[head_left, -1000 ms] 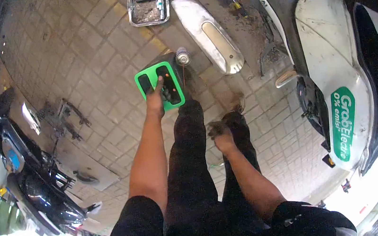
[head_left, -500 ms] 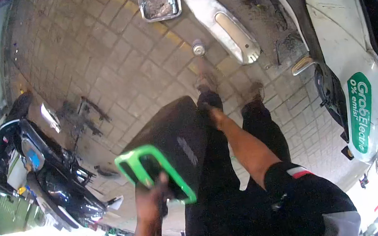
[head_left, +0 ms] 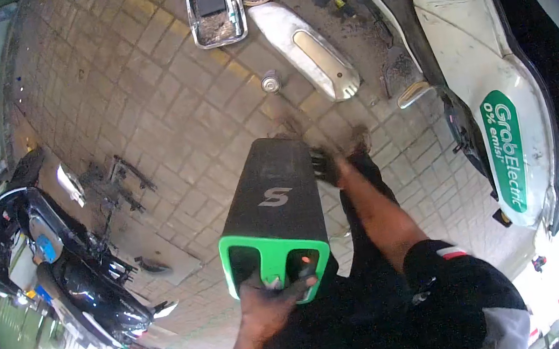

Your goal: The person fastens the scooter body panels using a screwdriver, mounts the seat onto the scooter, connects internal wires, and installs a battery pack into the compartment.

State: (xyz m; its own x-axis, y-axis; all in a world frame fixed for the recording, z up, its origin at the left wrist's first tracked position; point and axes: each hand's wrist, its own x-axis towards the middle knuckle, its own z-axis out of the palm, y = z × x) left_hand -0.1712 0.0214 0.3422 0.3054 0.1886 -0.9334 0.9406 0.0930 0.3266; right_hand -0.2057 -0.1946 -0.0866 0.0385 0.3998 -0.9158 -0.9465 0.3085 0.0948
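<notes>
A large dark grey battery pack [head_left: 273, 182] with a pale S mark and a bright green end frame is held up in front of my body. My left hand [head_left: 269, 306] is closed around the grip in the green end, nearest to me. On the far right side of the pack, my right hand [head_left: 326, 167] presses against its edge, its fingers partly hidden behind the casing. Below the pack, my legs and one foot show only in part.
A white scooter body [head_left: 457, 24] with a green sticker [head_left: 508, 151] stands on the right. A dark motorbike [head_left: 88, 277] is at the left. On the paving lie a white panel [head_left: 274, 27], a tray [head_left: 193, 27], a spray can [head_left: 271, 82] and dark brackets [head_left: 128, 180].
The battery pack has turned more upright, its green end swinging right and toward me, so the S mark now faces me. Both hands stay on it; the view has shifted slightly.
</notes>
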